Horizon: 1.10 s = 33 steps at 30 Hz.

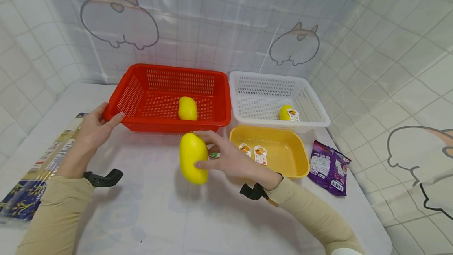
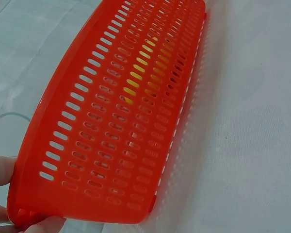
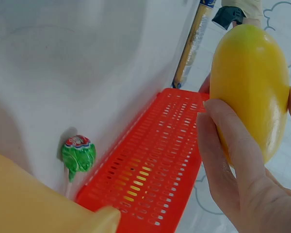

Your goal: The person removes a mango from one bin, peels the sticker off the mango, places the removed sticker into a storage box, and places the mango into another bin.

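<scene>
Mango-shaped yellow fruit (image 1: 192, 157) is being carried just above the white table (image 1: 159, 215), in front of the red basket's near wall, with the right hand (image 1: 230, 158) wrapping its fingers and thumb around it from the right side; the right wrist view is showing the fingers (image 3: 223, 160) curling along the fruit's smooth skin. The left hand (image 1: 92, 129) is gripping the near left corner of the red basket (image 1: 141, 85), thumb on one face and fingers on the other, and the left wrist view is confirming fingertips at that corner of the slotted wall. One matching yellow fruit (image 1: 187, 108) is already lying on the red basket's floor. A smaller round yellow fruit with a label (image 1: 287, 113) is sitting in the white basket (image 1: 262, 85), and two small sealed cups (image 1: 253, 152) are resting in the yellow tray (image 1: 283, 156). Judging from this, the step in hand looks like a carry: the fruit is lifted and the basket is being steadied. The next move would call for raising the fruit over the red rim and easing the grip only once it is above the basket floor, beside the other fruit. A green wrapped lollipop (image 3: 77, 153), a purple snack packet (image 1: 329, 167) and a long patterned package (image 1: 39, 168) are lying on the table nearby.
</scene>
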Available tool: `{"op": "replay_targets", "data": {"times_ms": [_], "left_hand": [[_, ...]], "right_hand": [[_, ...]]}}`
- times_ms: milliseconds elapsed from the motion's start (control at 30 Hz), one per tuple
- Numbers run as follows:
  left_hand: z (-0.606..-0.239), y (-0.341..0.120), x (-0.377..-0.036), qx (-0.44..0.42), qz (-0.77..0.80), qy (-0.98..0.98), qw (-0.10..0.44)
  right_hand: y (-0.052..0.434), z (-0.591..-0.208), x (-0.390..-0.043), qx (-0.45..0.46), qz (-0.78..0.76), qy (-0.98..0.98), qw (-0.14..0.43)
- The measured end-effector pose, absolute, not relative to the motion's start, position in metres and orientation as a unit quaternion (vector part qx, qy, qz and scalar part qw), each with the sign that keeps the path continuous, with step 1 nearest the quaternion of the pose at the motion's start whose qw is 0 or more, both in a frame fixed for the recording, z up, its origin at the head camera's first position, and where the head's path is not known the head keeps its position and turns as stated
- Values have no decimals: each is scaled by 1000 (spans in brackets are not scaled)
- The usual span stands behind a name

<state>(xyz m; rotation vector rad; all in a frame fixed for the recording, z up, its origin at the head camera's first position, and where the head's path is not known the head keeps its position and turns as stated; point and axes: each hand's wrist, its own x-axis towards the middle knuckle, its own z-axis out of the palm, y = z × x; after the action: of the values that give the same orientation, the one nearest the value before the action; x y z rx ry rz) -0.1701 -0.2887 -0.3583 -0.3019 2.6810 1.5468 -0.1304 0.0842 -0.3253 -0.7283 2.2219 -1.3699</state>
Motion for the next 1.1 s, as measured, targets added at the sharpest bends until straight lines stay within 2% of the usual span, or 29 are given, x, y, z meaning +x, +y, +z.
{"op": "replay_targets", "data": {"times_ms": [733,1100], "left_hand": [[-353,-288,-171,-83,483,872,23],[-354,-288,-170,-95,480,871,30]], "right_hand": [[81,-306,-154,-264,-502,794,218],[80,-294,-175,-265,-484,810,201]]}}
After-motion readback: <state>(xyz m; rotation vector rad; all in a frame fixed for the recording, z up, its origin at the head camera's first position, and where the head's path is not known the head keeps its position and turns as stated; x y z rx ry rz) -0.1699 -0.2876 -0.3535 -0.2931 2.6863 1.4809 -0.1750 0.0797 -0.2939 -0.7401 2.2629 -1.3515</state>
